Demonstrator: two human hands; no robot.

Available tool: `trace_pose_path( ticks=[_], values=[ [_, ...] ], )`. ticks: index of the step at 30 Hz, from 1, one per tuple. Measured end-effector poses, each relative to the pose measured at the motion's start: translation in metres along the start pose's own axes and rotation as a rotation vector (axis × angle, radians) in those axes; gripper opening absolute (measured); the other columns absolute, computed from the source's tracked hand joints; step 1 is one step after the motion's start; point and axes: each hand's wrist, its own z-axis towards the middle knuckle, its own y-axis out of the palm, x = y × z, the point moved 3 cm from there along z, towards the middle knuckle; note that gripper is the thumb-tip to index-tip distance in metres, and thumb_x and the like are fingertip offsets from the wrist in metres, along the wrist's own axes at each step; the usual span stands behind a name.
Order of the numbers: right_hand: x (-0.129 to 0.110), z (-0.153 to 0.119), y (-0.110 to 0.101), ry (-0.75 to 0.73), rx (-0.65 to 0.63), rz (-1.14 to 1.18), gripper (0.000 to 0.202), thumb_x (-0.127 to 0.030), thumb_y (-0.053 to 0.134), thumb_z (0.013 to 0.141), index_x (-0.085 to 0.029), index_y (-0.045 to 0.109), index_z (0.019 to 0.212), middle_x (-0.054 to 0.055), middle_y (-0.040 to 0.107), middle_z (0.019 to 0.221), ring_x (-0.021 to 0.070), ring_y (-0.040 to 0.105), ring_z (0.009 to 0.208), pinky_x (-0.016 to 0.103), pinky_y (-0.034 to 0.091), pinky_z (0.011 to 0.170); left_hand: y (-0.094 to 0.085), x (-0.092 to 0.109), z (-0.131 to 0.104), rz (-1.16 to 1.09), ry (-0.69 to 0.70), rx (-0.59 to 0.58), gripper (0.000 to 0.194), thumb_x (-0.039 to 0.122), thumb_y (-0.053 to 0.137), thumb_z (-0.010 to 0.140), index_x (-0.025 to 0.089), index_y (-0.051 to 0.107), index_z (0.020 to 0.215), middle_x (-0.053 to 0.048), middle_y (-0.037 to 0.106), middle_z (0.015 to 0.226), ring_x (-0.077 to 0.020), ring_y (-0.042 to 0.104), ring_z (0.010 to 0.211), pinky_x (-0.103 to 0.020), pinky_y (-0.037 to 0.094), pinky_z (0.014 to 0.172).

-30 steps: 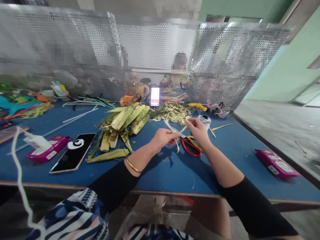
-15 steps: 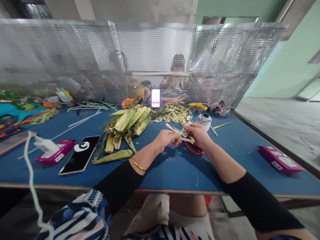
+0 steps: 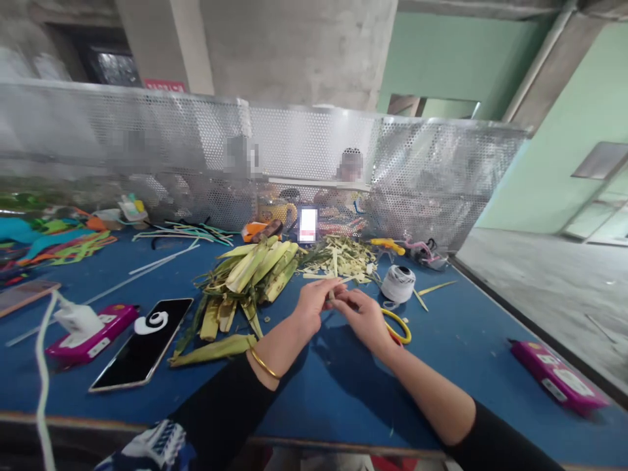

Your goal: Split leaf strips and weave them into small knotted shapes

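My left hand (image 3: 316, 302) and my right hand (image 3: 360, 317) meet over the middle of the table, fingers pinched together on pale husk strips (image 3: 335, 260). One strip sticks up and another points left past my left fingers; the pinched ends are hidden. Scissors lie beneath my right hand, showing a yellow handle loop (image 3: 400, 327) and a bit of red. Left of my hands is a pile of corn husks (image 3: 262, 268), with one loose husk (image 3: 216, 350) in front. A heap of shredded husk (image 3: 350, 252) lies just beyond my fingers. To the right stands a spool of white thread (image 3: 398, 284).
A black phone (image 3: 142, 343) and a magenta power strip (image 3: 93, 333) with a white plug lie at left. Another magenta box (image 3: 557, 376) sits at right. A perforated metal screen (image 3: 314, 140) stands along the back, people behind it. Yellow-handled tool (image 3: 387, 245) lies near it.
The view has tilted up. My hands have drawn closer together, and the strips now point up and left. The scissors' yellow loop shows more, the red one less.
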Motion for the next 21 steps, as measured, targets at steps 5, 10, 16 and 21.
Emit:
trace_pose_path(
  ticks=[5, 10, 16, 21],
  values=[
    [0.006, 0.009, 0.027, 0.083, -0.038, -0.003, 0.031, -0.041, 0.059, 0.079, -0.021, 0.059, 0.057, 0.000, 0.054, 0.058, 0.0153, 0.046, 0.057, 0.028, 0.037, 0.056, -0.006, -0.005, -0.001, -0.015, 0.058, 0.104, 0.024, 0.032, 0.069, 0.068, 0.012, 0.074, 0.081, -0.008, 0.072, 0.083, -0.0057, 0.046, 0.051, -0.018, 0.024, 0.042],
    [0.009, 0.007, 0.028, 0.113, -0.038, 0.123, 0.031, -0.041, 0.052, 0.084, -0.021, 0.056, 0.061, 0.000, 0.057, 0.063, 0.0162, 0.050, 0.063, 0.028, 0.039, 0.062, -0.007, -0.006, 0.000, -0.061, 0.013, 0.075, 0.022, 0.032, 0.073, 0.065, 0.013, 0.075, 0.076, -0.008, 0.072, 0.081, -0.0061, 0.047, 0.054, -0.019, 0.024, 0.043],
    [0.011, 0.003, 0.025, 0.185, -0.004, 0.209, 0.025, -0.033, 0.050, 0.084, -0.021, 0.053, 0.063, 0.000, 0.056, 0.066, 0.0169, 0.049, 0.067, 0.028, 0.040, 0.066, -0.004, 0.000, -0.001, 0.025, 0.056, -0.060, 0.018, 0.027, 0.074, 0.064, 0.014, 0.076, 0.076, -0.007, 0.071, 0.078, -0.0066, 0.048, 0.056, -0.018, 0.028, 0.044],
    [0.008, 0.000, 0.024, 0.090, -0.022, 0.179, 0.026, -0.035, 0.050, 0.085, -0.022, 0.050, 0.063, 0.000, 0.053, 0.069, 0.0171, 0.048, 0.068, 0.030, 0.038, 0.068, -0.006, 0.004, 0.000, 0.049, 0.096, -0.016, 0.011, 0.019, 0.069, 0.069, 0.012, 0.076, 0.073, -0.010, 0.072, 0.079, -0.0086, 0.052, 0.057, -0.018, 0.030, 0.044]
  ],
)
